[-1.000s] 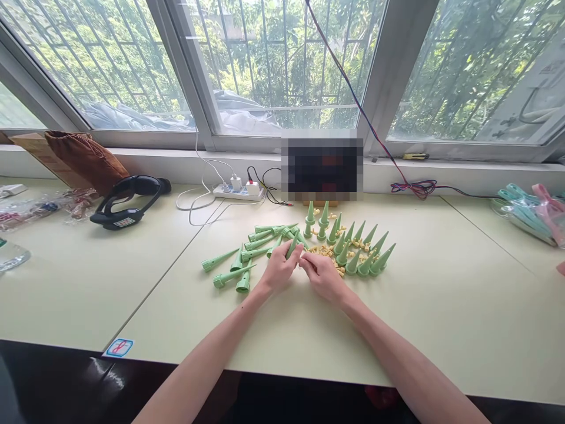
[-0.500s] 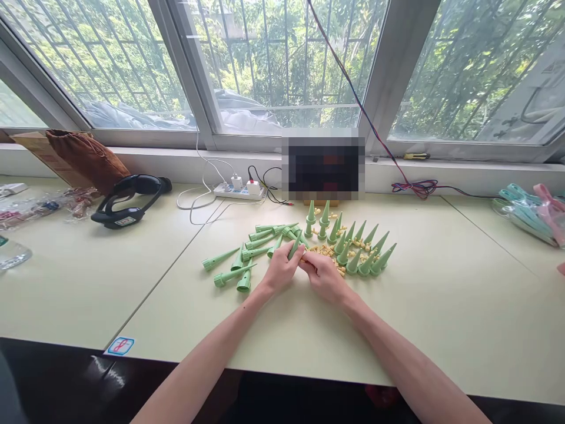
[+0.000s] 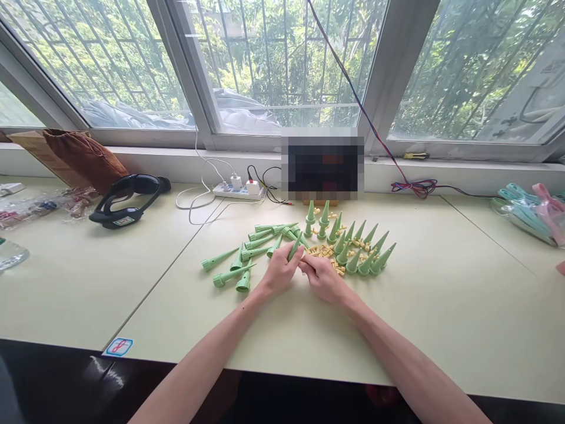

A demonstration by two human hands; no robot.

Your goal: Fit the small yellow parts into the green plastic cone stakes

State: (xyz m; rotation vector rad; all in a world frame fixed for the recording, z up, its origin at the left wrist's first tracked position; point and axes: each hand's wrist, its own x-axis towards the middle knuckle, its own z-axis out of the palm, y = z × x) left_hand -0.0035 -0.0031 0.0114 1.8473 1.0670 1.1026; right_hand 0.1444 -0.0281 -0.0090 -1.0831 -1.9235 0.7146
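Note:
My left hand is closed around a green plastic watering spike, whose tip points up and away from me. Fingertips of my right hand are pinched together at the spike's lower end, touching or nearly touching the left fingers; whatever they grip is hidden. On the left lie several loose green spikes, some tipped over each other. Small yellow valve pieces form a pile just beyond my right hand. Behind and right of that pile, more green spikes stand point up, several with yellow pieces beside them.
A power strip with white cables sits at the back, beside a pixelated dark screen. Left are a black headset, a brown pouch and a bottle. Bundled wire and bagged teal and pink items lie right.
Both hands stay together at the same spot, with the green spike still in the left. My right fingertips shift only slightly at its lower end. The spikes on the table have not moved.

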